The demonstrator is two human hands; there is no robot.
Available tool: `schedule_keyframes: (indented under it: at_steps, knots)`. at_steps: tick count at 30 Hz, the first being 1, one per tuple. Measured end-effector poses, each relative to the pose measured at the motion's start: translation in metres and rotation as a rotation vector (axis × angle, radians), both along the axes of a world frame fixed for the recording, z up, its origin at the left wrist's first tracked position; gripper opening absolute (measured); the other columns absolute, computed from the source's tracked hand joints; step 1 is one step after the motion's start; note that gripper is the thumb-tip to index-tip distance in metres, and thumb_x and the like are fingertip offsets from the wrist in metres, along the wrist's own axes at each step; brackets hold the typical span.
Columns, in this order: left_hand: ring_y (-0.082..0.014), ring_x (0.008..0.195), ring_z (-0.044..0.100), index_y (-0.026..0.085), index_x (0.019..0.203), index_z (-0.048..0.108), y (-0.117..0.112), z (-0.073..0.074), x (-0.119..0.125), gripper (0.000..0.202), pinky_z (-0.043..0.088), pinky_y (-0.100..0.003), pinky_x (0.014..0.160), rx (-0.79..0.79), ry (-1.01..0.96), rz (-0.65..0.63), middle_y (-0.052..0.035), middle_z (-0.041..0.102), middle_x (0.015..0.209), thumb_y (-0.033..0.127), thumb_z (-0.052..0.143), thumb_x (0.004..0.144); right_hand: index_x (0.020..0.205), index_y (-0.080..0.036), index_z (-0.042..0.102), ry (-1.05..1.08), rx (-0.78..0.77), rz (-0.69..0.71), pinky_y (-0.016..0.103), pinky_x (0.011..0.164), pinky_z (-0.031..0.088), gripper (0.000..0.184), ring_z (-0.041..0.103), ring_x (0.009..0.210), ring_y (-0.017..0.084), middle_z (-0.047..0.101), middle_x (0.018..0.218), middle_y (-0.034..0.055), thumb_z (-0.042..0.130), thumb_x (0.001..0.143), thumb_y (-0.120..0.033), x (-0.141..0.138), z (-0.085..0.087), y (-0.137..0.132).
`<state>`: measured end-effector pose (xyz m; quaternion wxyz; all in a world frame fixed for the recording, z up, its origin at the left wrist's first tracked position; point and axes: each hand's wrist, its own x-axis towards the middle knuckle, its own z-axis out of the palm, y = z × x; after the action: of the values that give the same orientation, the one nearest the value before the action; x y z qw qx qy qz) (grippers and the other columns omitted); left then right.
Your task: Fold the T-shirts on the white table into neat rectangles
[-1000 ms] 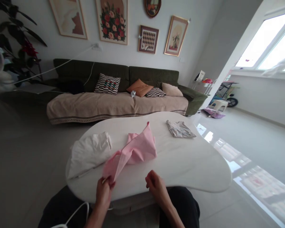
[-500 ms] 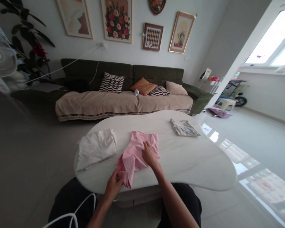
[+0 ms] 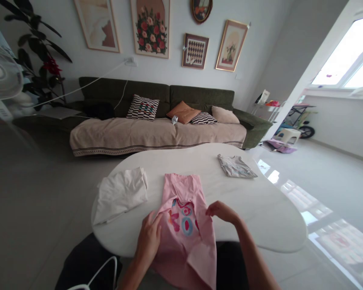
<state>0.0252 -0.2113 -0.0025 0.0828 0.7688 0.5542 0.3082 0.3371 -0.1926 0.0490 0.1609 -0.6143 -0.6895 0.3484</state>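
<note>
A pink garment (image 3: 184, 249) with a colourful flower-like print lies partly on the white table (image 3: 254, 213), its near part hanging over the front edge. My left hand (image 3: 149, 233) is closed on its left side, thumb and fingers at the fold. At the opposite side, my right hand (image 3: 222, 211) pinches the right edge. The far end lies flat on the tabletop, while folded cloth partly covers the print. To the left rests a white folded cloth (image 3: 122, 195), and at the far right lies a grey folded garment (image 3: 236, 166).
Behind the table stands a green sofa (image 3: 202, 94) with a beige cover and several cushions. A fan (image 3: 1, 72) is at the far left. A white cable (image 3: 103, 268) crosses near my left leg. Toys and a white stool (image 3: 290, 135) are by the right wall.
The pink garment has been opened out and drawn toward me, so its print now shows. My right hand has moved from its middle to its right edge; my left hand remains on the left side.
</note>
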Motion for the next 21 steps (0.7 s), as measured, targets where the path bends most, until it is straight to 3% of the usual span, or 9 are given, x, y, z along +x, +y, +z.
schedule_keyframes:
  at_steps: [2, 5, 7, 9, 12, 14, 18, 21]
  knots:
    - [-0.0208, 0.109, 0.048, 0.018, 0.103, 0.062, 0.024, 0.005, 0.031, 0.034, 0.04, -0.036, 0.094, -0.01, 0.019, -0.07, -0.0101, 0.053, 0.117, 0.014, 0.04, 0.078, 0.098, -0.011, 0.064, -0.04, 0.094, -0.117, 0.031, 0.076, 0.045, 0.035, 0.06, 0.085, 0.019, 0.066, 0.094, 0.0112, 0.044, 0.069, -0.012, -0.019, -0.01, 0.011]
    - [-0.0257, 0.116, 0.042, 0.015, 0.087, 0.067, 0.057, 0.011, 0.073, 0.027, 0.032, -0.043, 0.098, -0.129, 0.084, -0.079, -0.0139, 0.05, 0.121, 0.011, 0.044, 0.075, 0.121, -0.013, 0.048, -0.057, 0.221, -0.226, 0.037, 0.095, 0.032, 0.057, 0.039, 0.118, 0.025, 0.042, 0.131, 0.0161, 0.054, 0.065, -0.012, -0.061, -0.03, 0.027]
    - [-0.0285, 0.116, 0.042, 0.014, 0.082, 0.068, 0.075, 0.012, 0.088, 0.027, 0.029, -0.049, 0.097, -0.249, 0.034, -0.083, -0.0151, 0.048, 0.124, 0.009, 0.043, 0.074, 0.119, -0.017, 0.049, -0.028, 0.272, -0.28, 0.04, 0.098, 0.027, 0.054, 0.028, 0.125, 0.025, 0.037, 0.136, 0.0132, 0.053, 0.065, -0.011, -0.08, -0.042, 0.036]
    - [-0.0267, 0.108, 0.049, 0.016, 0.078, 0.067, 0.092, 0.012, 0.091, 0.026, 0.033, -0.047, 0.094, -0.346, -0.064, -0.11, -0.0132, 0.055, 0.118, 0.007, 0.043, 0.072, 0.105, -0.019, 0.057, 0.043, 0.297, -0.336, 0.038, 0.096, 0.03, 0.037, 0.035, 0.12, 0.023, 0.051, 0.123, 0.0106, 0.049, 0.07, -0.011, -0.081, -0.05, 0.044]
    - [-0.0201, 0.093, 0.058, 0.019, 0.077, 0.067, 0.118, 0.01, 0.073, 0.025, 0.042, -0.032, 0.085, -0.389, -0.193, -0.116, -0.0065, 0.066, 0.095, 0.008, 0.047, 0.067, 0.078, -0.018, 0.06, 0.213, 0.294, -0.449, 0.031, 0.08, 0.041, 0.015, 0.056, 0.091, 0.02, 0.065, 0.083, 0.0059, 0.047, 0.073, -0.019, -0.05, -0.052, 0.058]
    - [-0.0191, 0.093, 0.058, 0.018, 0.086, 0.065, 0.131, 0.007, 0.052, 0.029, 0.043, -0.027, 0.082, -0.385, -0.299, -0.02, -0.005, 0.067, 0.09, 0.009, 0.045, 0.067, 0.072, -0.017, 0.057, 0.36, 0.283, -0.567, 0.028, 0.066, 0.044, 0.018, 0.057, 0.07, 0.017, 0.061, 0.067, 0.0024, 0.043, 0.076, -0.029, -0.017, -0.052, 0.062]
    - [-0.0227, 0.097, 0.057, 0.014, 0.103, 0.057, 0.137, -0.01, 0.018, 0.037, 0.044, -0.031, 0.08, -0.367, -0.499, 0.271, -0.0065, 0.065, 0.092, 0.016, 0.041, 0.069, 0.067, -0.019, 0.05, 0.652, 0.251, -0.831, 0.023, 0.049, 0.042, 0.026, 0.052, 0.051, 0.012, 0.052, 0.055, -0.0035, 0.041, 0.075, -0.043, 0.04, -0.061, 0.047]
    - [-0.0223, 0.11, 0.05, 0.015, 0.112, 0.05, 0.133, -0.024, 0.012, 0.044, 0.04, -0.032, 0.088, -0.373, -0.59, 0.371, -0.0074, 0.06, 0.108, 0.02, 0.045, 0.068, 0.065, -0.019, 0.046, 0.815, 0.214, -0.955, 0.023, 0.051, 0.044, 0.023, 0.051, 0.05, 0.009, 0.05, 0.055, -0.0052, 0.049, 0.073, -0.041, 0.056, -0.075, 0.032]
